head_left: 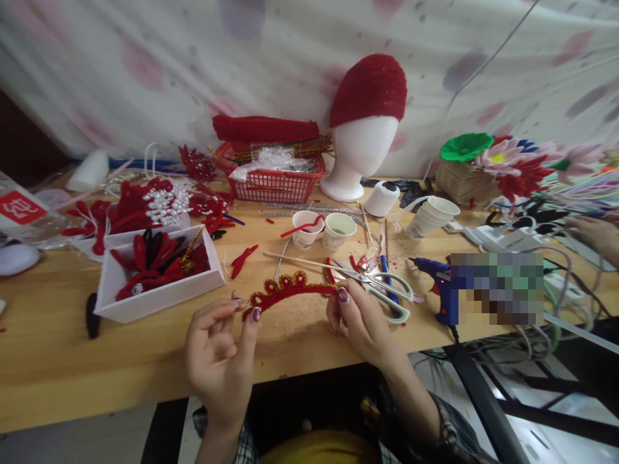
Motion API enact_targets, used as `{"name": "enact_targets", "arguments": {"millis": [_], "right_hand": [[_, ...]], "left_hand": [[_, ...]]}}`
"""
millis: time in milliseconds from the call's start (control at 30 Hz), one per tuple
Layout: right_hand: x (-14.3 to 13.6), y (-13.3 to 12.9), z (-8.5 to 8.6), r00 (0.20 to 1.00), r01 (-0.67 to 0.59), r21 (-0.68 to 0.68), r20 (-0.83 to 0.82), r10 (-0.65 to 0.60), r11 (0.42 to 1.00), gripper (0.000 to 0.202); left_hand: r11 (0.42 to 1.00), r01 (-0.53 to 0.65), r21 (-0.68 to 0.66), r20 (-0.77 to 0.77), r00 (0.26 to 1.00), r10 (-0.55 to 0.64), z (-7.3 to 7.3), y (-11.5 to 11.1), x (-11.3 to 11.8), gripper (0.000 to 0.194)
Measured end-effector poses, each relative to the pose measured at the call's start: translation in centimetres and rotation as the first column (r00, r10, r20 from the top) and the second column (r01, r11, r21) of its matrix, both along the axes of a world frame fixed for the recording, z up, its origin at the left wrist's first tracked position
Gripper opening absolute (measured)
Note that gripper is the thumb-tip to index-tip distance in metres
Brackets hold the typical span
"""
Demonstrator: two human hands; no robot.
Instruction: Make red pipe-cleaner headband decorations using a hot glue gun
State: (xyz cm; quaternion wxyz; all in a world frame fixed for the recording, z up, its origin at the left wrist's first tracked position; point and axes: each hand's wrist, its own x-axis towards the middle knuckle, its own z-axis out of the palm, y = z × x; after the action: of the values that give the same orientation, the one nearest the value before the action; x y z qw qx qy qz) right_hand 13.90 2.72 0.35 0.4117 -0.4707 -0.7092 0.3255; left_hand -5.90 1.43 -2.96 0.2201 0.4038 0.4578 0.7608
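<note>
A curved red fuzzy strip (pixel 285 294) with gold-edged loops along its upper left side is stretched between my two hands, just above the table's front part. My left hand (pixel 220 348) pinches its left end between thumb and fingers. At the right end, the thumb and fingers of my right hand (pixel 360 319) are closed on the plain red part. Scissors with pale green handles (pixel 387 287) lie open-bladed on the table just beyond my right hand. A thin wooden stick (pixel 300 263) lies behind the strip.
A white box (pixel 159 290) of red and black fuzzy pieces stands left. Behind are paper cups (pixel 340 231), a red basket (pixel 275 183) and a foam head (pixel 360 148) with a red cap. A blue glue gun (pixel 438 280) and cables lie right; another person's hand (pixel 597 238) shows at far right.
</note>
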Motion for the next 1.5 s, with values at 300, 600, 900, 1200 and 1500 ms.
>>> {"name": "enact_targets", "arguments": {"millis": [300,600,900,1200,1500], "right_hand": [[-0.2,0.0,-0.7,0.970,0.123,0.012,-0.215,-0.117,0.992,0.041],[-0.2,0.4,-1.5,0.940,0.199,-0.026,-0.277,-0.198,0.980,0.038],[-0.5,0.4,-1.5,0.944,0.212,-0.018,-0.256,-0.210,0.977,0.042],[0.3,0.6,-0.3,0.970,0.241,0.117,-0.073,-0.234,0.963,0.041],[0.8,0.3,-0.2,0.969,0.245,0.197,-0.020,-0.246,0.949,0.036]], "left_hand": [[0.941,0.134,-0.310,-0.020,0.989,-0.148,0.6,-0.1,-0.3,0.030],[0.858,0.378,-0.347,0.043,0.921,-0.388,1.2,-0.6,-0.2,0.034],[0.888,0.323,-0.327,0.063,0.945,-0.321,0.7,-0.5,0.0,0.034],[0.982,0.079,-0.170,-0.069,0.993,-0.091,0.0,0.1,-1.3,0.017],[0.965,0.238,0.108,-0.424,0.889,-0.172,7.5,-1.8,-1.3,0.029]]}}
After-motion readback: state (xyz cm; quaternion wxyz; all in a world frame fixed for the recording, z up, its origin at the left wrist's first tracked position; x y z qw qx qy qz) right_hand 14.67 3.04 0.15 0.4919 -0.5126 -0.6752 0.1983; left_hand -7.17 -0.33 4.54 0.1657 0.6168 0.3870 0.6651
